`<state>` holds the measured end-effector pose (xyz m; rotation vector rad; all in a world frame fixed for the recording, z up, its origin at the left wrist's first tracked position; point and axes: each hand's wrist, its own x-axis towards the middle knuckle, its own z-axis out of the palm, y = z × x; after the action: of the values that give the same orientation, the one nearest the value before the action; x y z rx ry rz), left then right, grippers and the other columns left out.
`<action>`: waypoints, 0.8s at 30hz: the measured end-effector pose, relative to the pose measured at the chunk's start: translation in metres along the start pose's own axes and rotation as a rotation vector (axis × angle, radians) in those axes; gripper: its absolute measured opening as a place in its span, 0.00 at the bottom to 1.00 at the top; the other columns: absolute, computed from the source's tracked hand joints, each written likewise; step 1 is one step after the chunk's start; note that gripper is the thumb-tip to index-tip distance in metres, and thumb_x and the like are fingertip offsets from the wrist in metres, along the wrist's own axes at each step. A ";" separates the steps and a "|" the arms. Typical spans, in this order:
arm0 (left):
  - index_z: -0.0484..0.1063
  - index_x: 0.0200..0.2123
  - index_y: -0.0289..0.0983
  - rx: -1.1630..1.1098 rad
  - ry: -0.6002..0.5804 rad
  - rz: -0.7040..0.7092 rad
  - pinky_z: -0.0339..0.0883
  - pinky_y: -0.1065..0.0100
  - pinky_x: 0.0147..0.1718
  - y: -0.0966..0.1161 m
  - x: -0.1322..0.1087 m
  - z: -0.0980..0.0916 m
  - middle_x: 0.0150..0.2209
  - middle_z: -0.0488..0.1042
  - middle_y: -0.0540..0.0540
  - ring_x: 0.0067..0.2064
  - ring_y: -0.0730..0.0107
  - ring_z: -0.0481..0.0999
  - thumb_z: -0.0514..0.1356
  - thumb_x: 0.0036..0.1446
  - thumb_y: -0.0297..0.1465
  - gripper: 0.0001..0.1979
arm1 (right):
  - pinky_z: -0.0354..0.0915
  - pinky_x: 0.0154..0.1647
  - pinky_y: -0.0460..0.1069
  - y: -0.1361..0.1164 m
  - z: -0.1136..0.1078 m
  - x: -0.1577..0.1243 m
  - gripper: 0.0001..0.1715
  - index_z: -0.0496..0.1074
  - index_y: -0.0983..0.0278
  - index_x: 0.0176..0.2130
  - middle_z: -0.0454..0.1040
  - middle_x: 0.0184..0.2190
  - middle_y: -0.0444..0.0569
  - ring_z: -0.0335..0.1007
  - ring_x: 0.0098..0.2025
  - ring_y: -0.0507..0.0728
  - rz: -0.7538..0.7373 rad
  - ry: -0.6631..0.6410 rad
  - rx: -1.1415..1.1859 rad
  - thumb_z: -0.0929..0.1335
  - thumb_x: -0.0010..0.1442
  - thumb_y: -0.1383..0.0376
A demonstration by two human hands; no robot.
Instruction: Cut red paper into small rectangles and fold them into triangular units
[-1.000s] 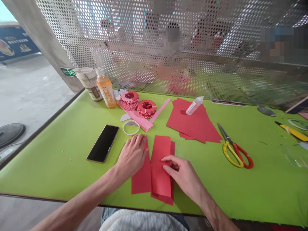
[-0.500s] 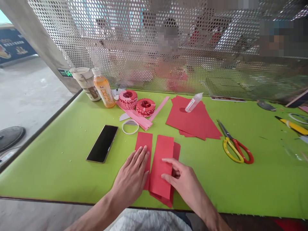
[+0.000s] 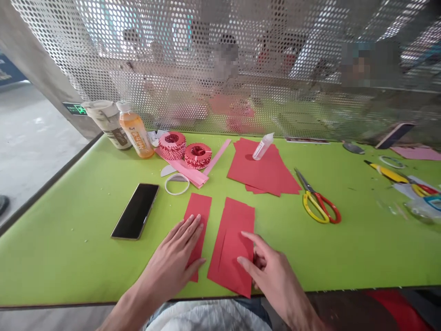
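Two pieces of red paper lie near the front edge of the green table [image 3: 69, 239]. My left hand [image 3: 174, 262] rests flat, fingers stretched out, on the narrow red strip [image 3: 199, 209] at the left. My right hand [image 3: 272, 271] touches the right side of the wider stack of red strips [image 3: 232, 239] with its forefinger and thumb extended and the other fingers curled; nothing is gripped. A small gap separates the strip from the stack.
A black phone [image 3: 135, 217] lies left of the strips. Behind are a tape ring [image 3: 177, 184], two red paper rosettes [image 3: 184, 151], pink strips, a juice bottle [image 3: 135, 130], a cup, red sheets [image 3: 263, 172] with a glue bottle [image 3: 262, 146], and scissors [image 3: 317, 201]. A perforated screen backs the table.
My left hand slid down the narrow strip toward me, uncovering its far end. The wider stack shifted right, opening a gap. The view panned right.
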<state>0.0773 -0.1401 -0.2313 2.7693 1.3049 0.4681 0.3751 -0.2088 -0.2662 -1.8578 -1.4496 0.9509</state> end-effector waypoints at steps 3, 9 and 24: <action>0.48 0.72 0.46 -0.013 0.115 -0.042 0.64 0.58 0.61 -0.005 -0.010 0.000 0.68 0.64 0.50 0.64 0.55 0.71 0.52 0.67 0.43 0.33 | 0.76 0.29 0.57 0.006 -0.008 0.002 0.33 0.90 0.54 0.73 0.81 0.26 0.41 0.78 0.23 0.63 -0.162 0.031 -0.225 0.75 0.80 0.45; 0.64 0.65 0.54 -0.170 0.233 -0.220 0.74 0.60 0.55 0.021 -0.010 -0.004 0.64 0.70 0.58 0.61 0.58 0.75 0.51 0.67 0.44 0.24 | 0.92 0.45 0.63 0.018 -0.009 0.011 0.23 0.93 0.53 0.65 0.96 0.45 0.56 0.97 0.43 0.73 -0.420 0.076 -0.399 0.71 0.81 0.59; 0.75 0.57 0.39 0.003 0.082 0.209 0.75 0.50 0.55 0.065 0.041 0.016 0.63 0.70 0.36 0.63 0.44 0.71 0.57 0.61 0.47 0.26 | 0.79 0.87 0.75 -0.056 -0.025 0.128 0.33 0.84 0.62 0.77 0.86 0.77 0.67 0.84 0.81 0.80 -0.348 -0.183 -0.477 0.76 0.78 0.66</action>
<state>0.1553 -0.1499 -0.2255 2.9322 1.0345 0.5964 0.3846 -0.0716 -0.2296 -1.7708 -2.1766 0.6529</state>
